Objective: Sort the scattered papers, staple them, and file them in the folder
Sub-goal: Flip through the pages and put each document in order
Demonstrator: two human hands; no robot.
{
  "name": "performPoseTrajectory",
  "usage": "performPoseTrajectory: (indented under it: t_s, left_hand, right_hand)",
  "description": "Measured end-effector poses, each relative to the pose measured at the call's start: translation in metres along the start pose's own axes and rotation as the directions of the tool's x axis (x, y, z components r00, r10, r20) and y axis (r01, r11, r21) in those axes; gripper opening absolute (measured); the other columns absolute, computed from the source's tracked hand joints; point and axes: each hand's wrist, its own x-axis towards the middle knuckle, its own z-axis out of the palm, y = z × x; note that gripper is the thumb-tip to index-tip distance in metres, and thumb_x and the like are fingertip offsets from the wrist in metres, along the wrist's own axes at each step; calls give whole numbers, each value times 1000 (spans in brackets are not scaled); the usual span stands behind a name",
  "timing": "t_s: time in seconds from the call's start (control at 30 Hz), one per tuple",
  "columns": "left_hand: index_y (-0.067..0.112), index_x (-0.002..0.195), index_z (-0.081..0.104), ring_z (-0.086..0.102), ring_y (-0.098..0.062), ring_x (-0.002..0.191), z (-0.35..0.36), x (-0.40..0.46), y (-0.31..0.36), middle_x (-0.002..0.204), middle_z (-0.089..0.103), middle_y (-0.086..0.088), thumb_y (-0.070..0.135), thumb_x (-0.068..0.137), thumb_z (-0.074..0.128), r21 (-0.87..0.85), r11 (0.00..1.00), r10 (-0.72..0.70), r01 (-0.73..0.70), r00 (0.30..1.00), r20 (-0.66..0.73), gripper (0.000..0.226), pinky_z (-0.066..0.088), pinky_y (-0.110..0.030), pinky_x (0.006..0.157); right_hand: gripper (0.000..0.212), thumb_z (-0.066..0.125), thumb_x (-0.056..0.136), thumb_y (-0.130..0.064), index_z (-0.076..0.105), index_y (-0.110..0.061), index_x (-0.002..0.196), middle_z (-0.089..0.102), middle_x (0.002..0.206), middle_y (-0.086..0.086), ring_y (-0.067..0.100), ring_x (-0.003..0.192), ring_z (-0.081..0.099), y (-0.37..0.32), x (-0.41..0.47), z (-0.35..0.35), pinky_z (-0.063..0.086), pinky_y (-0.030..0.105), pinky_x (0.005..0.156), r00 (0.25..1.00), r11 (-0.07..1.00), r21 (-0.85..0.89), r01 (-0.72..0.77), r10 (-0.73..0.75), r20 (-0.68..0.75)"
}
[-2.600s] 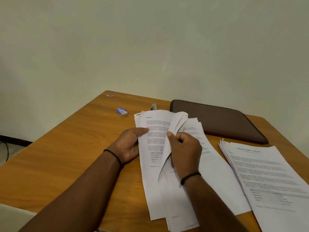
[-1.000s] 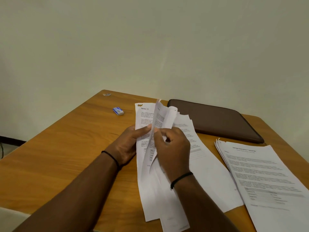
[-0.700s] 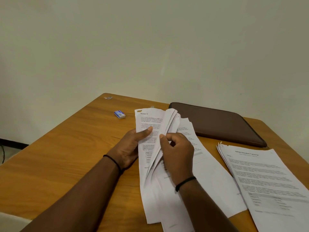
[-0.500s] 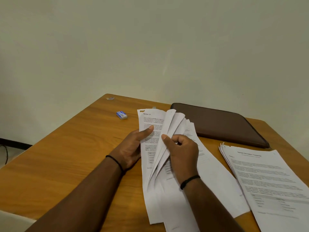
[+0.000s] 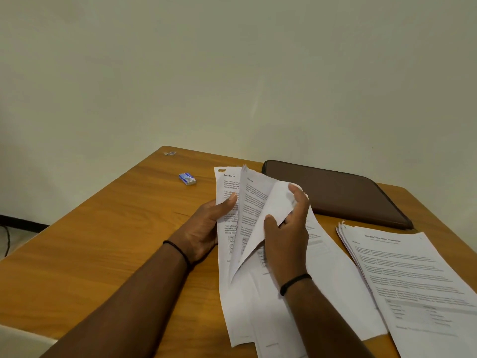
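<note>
A loose sheaf of printed papers (image 5: 233,293) lies in the middle of the wooden table (image 5: 103,241). My left hand (image 5: 204,228) grips its left edge, thumb on the top sheet headed "Section 10". My right hand (image 5: 286,236) holds a lifted, curled sheet (image 5: 268,210) between thumb and fingers, turning it up from the sheaf. A second, squared stack of papers (image 5: 413,275) lies at the right. The dark brown folder (image 5: 335,192) lies closed at the back. The stapler is not in sight.
A small blue staple box (image 5: 187,179) lies on the table at the back left, and a tiny scrap (image 5: 169,153) sits near the far corner. The pale wall stands just behind the table. A dark cable hangs at the far left.
My right hand has spread its fingers and lifted one sheet higher, opening the sheaf wider. The left hand has kept its grip on the left edge.
</note>
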Motion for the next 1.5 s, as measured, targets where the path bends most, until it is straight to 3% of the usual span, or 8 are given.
performPoseTrajectory:
  t_s: [0.1, 0.3, 0.47, 0.7, 0.97, 1.2, 1.37, 1.5]
  left_hand:
    - [18, 125, 62, 72, -28, 99, 2, -1, 1, 120, 71, -12, 23, 86, 63, 25, 999, 38, -39, 999, 13, 40, 62, -41, 79]
    - [21, 123, 63, 73, -26, 95, 0, -1, 0, 118, 72, -10, 18, 85, 65, 60, 997, 54, -54, 998, 11, 39, 62, -38, 74]
    - [21, 122, 62, 74, -25, 91, -1, 0, -2, 116, 73, -9, 17, 94, 58, 55, 997, 47, -47, 999, 0, 29, 62, -37, 69]
    - [17, 119, 65, 74, -24, 88, 1, -1, -1, 110, 75, -10, 25, 86, 60, 85, 994, 69, -69, 998, 3, 35, 62, -35, 68]
    - [22, 120, 62, 74, -23, 93, 4, -2, -3, 109, 76, -6, 26, 82, 61, 137, 985, 101, -103, 995, 22, 38, 61, -35, 73]
    - [25, 113, 62, 75, -18, 85, 2, -3, -4, 97, 78, 1, 19, 87, 60, 178, 977, 114, -116, 993, 22, 27, 60, -30, 67]
    - [19, 117, 65, 75, -21, 86, 0, -2, -4, 107, 76, -6, 14, 94, 57, 168, 983, 79, -81, 997, 14, 24, 60, -33, 69]
    - [15, 123, 64, 74, -24, 91, -1, -1, -4, 115, 73, -11, 21, 86, 62, 155, 987, 49, -51, 999, 14, 37, 60, -34, 71]
  right_hand:
    - [22, 57, 97, -10, 68, -28, 103, 65, 111, -5, 18, 101, 68, 4, 0, 4, 59, 18, 67, 997, 983, -166, 75, -74, 11]
    - [9, 68, 92, -17, 72, -20, 99, 69, 117, -1, 16, 103, 68, 1, -4, 7, 48, 3, 60, 996, 977, -197, 83, -80, 24]
    - [14, 73, 88, -34, 70, -24, 98, 71, 113, -4, 13, 102, 68, -1, -3, 7, 53, 8, 66, 995, 969, -225, 104, -103, 18]
    - [13, 69, 89, -37, 66, -25, 91, 73, 108, -3, 14, 95, 71, -2, -4, 6, 48, 1, 64, 996, 979, -187, 84, -86, 0]
    - [52, 59, 73, -72, 62, -24, 94, 67, 104, -7, 10, 100, 63, -8, -9, 9, 54, 14, 72, 977, 936, -288, 202, -212, -2]
    - [49, 58, 76, -69, 54, -24, 93, 65, 104, -4, 11, 99, 62, -8, -11, 11, 46, 7, 66, 979, 918, -349, 190, -203, 0]
    - [15, 66, 92, -33, 56, -22, 90, 70, 105, -1, 14, 96, 68, -1, -8, 11, 52, 13, 68, 983, 930, -336, 149, -176, -51]
    - [13, 62, 94, -24, 54, -20, 85, 72, 105, 0, 12, 85, 71, 1, -6, 9, 53, 13, 58, 988, 960, -264, 87, -117, -100]
